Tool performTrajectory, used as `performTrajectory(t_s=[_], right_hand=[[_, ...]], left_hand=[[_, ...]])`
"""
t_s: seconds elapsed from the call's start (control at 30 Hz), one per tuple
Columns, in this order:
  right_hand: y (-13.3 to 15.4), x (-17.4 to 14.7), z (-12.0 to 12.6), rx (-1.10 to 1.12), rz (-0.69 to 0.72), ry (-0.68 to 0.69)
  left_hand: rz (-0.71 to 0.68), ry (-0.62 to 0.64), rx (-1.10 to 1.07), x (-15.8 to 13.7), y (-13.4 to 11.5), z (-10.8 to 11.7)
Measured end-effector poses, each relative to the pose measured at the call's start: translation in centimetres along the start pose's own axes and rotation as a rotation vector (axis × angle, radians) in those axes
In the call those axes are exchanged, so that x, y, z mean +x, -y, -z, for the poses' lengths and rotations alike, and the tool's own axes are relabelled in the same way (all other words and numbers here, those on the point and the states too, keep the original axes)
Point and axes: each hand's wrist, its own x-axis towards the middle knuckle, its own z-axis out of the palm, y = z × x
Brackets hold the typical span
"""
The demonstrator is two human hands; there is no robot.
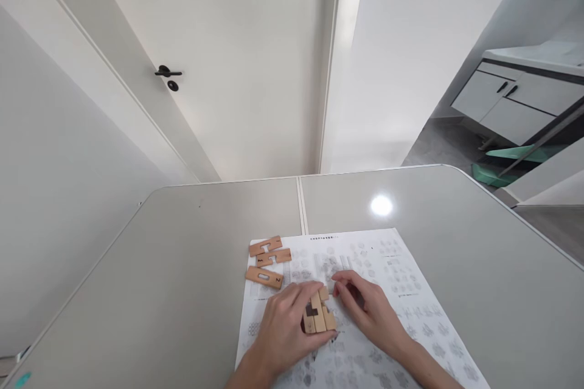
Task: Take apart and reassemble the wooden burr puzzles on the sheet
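Observation:
A small cluster of pale wooden burr puzzle pieces [320, 315], fitted together with a dark gap in its face, sits in the grip of my left hand [287, 322]. The thumb is at its near side and the fingers reach over its far side. Just to the right, my right hand [371, 313] is loosely curled, with a small gap between thumb and forefinger and nothing visible held. Three flat notched wooden pieces lie beyond my left hand: one marked 1 [276, 242], one marked 3 [260, 260], and a slotted one marked 2 [276, 281].
Under the hands lies a large printed instruction sheet [387, 243] with many small diagrams. It rests on a grey table [182, 267] with a seam across its far half. Beyond stand a white door [250, 73] and, at far right, a white cabinet [515, 103].

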Motion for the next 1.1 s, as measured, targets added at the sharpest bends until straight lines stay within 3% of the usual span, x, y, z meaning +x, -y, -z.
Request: performTrajectory(t_s=[0.13,0.27,0.37,0.67,0.83,1.1], right_hand=[[0.1,0.0,-0.1,-0.006,-0.032,0.020],[0.4,0.0,0.0,-0.005,-0.053,0.031],[0.5,0.0,-0.1,-0.014,-0.062,0.029],[0.5,0.1,0.0,-0.032,-0.064,0.043],[-0.3,0.1,-0.3,-0.018,-0.081,0.048],[-0.5,-0.2,-0.3,-0.001,-0.090,0.055]], left_hand=[[0.074,-0.138,0.076,-3.1,1.1,0.9],[0.287,-0.357,0.236,-6.3,2.8,1.3],[0.409,-0.426,0.323,-7.2,3.3,1.4],[0.643,-0.408,0.343,-5.3,2.7,1.6],[0.684,-0.437,0.238,-5.2,3.0,2.6],[0.571,-0.626,0.166,-1.9,8.3,6.3]])
